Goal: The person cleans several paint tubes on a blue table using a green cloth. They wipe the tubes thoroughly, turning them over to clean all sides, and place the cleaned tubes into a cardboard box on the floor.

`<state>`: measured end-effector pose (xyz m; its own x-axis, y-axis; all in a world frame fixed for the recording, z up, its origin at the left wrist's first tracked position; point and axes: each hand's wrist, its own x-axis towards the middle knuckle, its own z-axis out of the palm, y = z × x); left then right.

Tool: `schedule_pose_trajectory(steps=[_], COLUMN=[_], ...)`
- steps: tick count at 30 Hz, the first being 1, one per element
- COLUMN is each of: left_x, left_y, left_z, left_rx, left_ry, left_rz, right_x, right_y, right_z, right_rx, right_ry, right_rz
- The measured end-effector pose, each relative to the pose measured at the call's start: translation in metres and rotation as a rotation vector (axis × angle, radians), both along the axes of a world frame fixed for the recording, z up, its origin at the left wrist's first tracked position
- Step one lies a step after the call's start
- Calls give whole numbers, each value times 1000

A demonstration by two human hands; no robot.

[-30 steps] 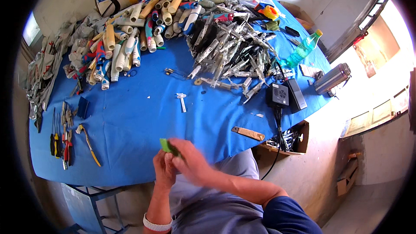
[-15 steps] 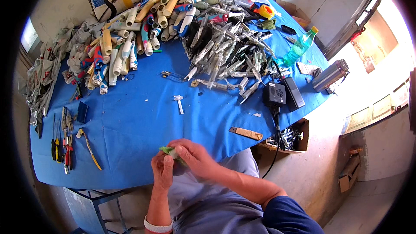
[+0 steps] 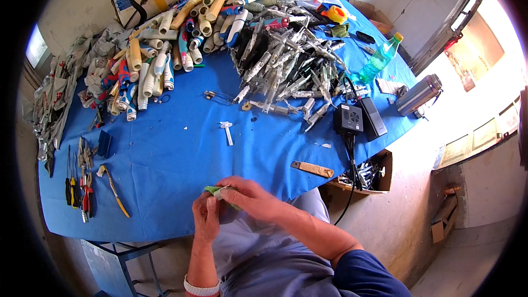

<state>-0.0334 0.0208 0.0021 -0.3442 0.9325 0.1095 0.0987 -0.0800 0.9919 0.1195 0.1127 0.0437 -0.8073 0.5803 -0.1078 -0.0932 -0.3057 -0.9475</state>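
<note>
Over my lap, at the front edge of the blue-covered table [image 3: 165, 187], both hands meet around a small green-and-white piece [image 3: 211, 189]. Most of it is hidden by fingers, so its kind is unclear. My left hand [image 3: 205, 215] pinches it from the left, thumb up. My right hand [image 3: 247, 195] wraps over it from the right and is slightly blurred. Beyond the hands lies a small white T-shaped plastic part [image 3: 227, 132]. A flat tan-wrapped blade-like tool [image 3: 312, 169] rests to the right.
Far left-centre is a pile of toothbrush-like handle shells [image 3: 148, 80]; beside it, a heap of grey-clear mechanical parts [image 3: 280, 69]. Screwdrivers [image 3: 70, 191], pliers [image 3: 87, 201] and a yellow-handled tool [image 3: 114, 191] lie left. Right are a black power unit [image 3: 348, 119], green bottle [image 3: 382, 60] and steel flask [image 3: 421, 96].
My right hand has shifted slightly, its thumb now lying more across the green-and-white piece. My left hand stays nearly in place. The objects on the table have not moved.
</note>
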Motion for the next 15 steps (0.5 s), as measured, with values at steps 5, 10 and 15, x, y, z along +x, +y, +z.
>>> schedule_pose_trajectory(steps=[5,10,15], left_x=[-1,-5,-4], left_y=[-1,-2,-1], left_z=[2,-1,6], left_rx=[-22,-81,-70], left_ry=[41,14,-7], left_rz=[-8,-41,-66], right_x=[15,25,24], right_y=[10,10,6], right_z=[-4,-1,-1], right_rx=[309,148,139], right_ry=[-97,-175,-149], right_rz=[18,4,-96])
